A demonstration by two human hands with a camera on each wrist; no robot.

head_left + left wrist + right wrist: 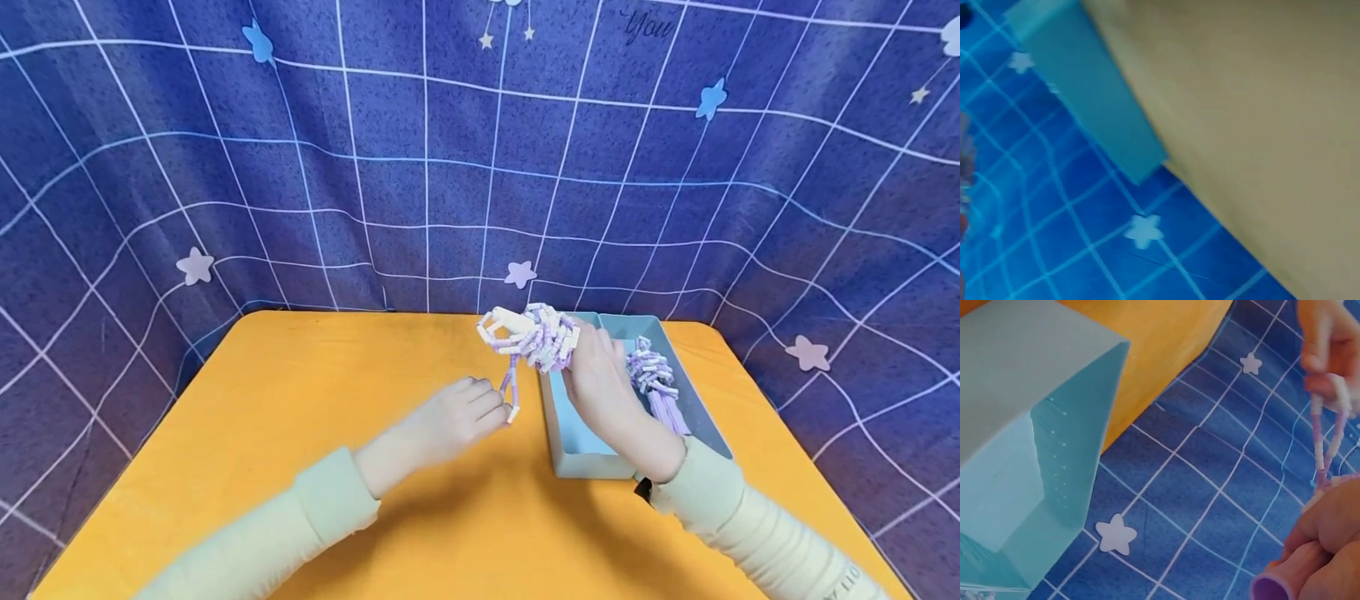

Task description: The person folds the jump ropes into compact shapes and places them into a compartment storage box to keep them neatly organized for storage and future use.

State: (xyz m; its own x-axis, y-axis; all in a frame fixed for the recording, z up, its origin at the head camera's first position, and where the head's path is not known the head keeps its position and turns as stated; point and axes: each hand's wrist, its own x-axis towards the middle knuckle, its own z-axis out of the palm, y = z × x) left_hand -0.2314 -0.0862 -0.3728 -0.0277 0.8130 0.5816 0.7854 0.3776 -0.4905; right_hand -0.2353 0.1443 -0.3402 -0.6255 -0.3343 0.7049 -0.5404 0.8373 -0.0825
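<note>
In the head view my right hand (600, 379) grips a coiled beaded jump rope (551, 337) with purple and white segments, held over the left part of a blue-grey tray (558, 437). A pale handle sticks out of the coil toward the left. The hollow end of a purple handle (1291, 572) shows under the right fingers in the right wrist view. My left hand (457, 417), to the left of the tray, pinches a loop of the rope that hangs below the coil. Only a sliver of hand shows at the edge of the left wrist view.
Another coiled beaded jump rope (652, 371) with a purple handle lies in the tray's right part, beyond a divider. The tray stands on a table with an orange cloth (337, 367). A blue gridded curtain (450, 192) with stars hangs behind.
</note>
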